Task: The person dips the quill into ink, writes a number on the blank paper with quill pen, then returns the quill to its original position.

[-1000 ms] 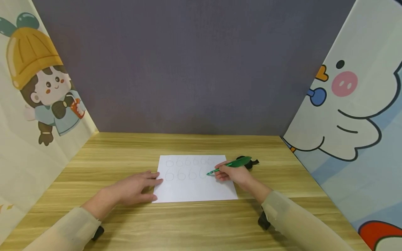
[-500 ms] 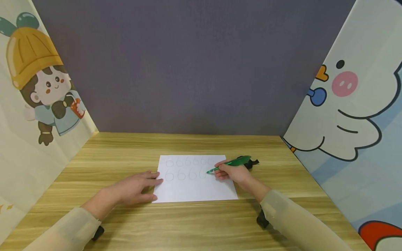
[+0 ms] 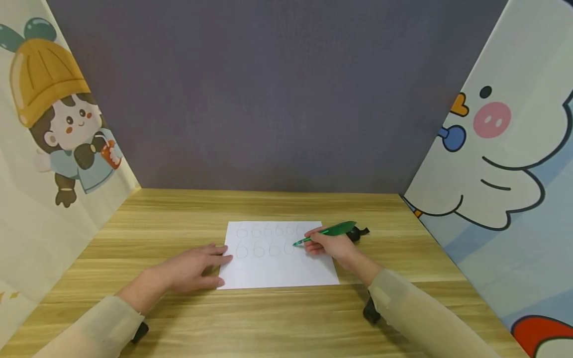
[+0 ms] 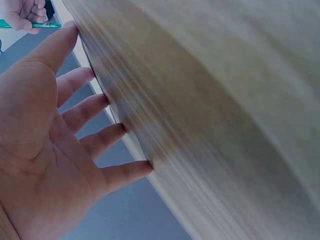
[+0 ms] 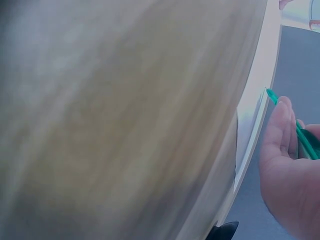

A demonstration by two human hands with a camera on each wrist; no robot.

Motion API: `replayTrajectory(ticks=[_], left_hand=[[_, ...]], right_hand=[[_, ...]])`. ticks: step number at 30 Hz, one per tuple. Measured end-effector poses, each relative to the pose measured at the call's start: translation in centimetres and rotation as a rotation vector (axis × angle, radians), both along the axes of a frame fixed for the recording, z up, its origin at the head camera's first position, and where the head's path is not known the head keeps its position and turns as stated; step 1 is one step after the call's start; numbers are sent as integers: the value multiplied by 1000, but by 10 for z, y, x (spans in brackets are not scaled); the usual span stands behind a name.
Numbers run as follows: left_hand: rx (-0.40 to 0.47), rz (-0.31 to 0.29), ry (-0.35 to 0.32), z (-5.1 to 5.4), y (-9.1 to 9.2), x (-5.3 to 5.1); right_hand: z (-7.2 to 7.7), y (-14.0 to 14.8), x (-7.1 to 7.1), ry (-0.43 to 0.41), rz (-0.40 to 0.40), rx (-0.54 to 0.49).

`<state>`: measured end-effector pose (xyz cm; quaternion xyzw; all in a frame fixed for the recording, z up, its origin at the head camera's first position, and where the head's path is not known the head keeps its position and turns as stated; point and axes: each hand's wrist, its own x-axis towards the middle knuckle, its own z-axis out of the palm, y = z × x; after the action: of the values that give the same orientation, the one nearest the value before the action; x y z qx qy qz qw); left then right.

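A white sheet of paper [image 3: 277,273] lies on the wooden table, with two rows of faint figure 6s on it. My right hand [image 3: 329,244] pinches a green pen [image 3: 337,229] with a leaf-shaped top. The pen's tip is at the rightmost figure of the lower row. In the right wrist view the pen [image 5: 271,96] pokes out past the fingertips. My left hand [image 3: 197,268] rests at the paper's left edge, fingers spread and fingertips on the sheet. The left wrist view shows the left palm [image 4: 55,165] with its fingers extended, holding nothing.
A small black object [image 3: 354,233], partly hidden, lies behind the right hand; its kind is unclear. The wooden table [image 3: 268,323] meets a dark grey panel [image 3: 268,99] at the back. Printed cartoon sheets stand at the left [image 3: 27,199] and right [image 3: 528,149].
My right hand and the pen have shifted slightly up and to the left, the tip following the rightmost lower figure. The left hand and the paper stay in place.
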<state>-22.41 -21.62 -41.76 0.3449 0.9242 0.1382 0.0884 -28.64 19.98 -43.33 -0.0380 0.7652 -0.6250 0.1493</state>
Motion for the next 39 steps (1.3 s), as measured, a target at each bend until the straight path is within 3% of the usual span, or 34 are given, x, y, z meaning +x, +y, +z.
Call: replayTrajectory(ticks=[39], left_hand=[[5, 9, -17, 0, 0, 1]], right_hand=[[0, -17, -3, -6, 32, -9]])
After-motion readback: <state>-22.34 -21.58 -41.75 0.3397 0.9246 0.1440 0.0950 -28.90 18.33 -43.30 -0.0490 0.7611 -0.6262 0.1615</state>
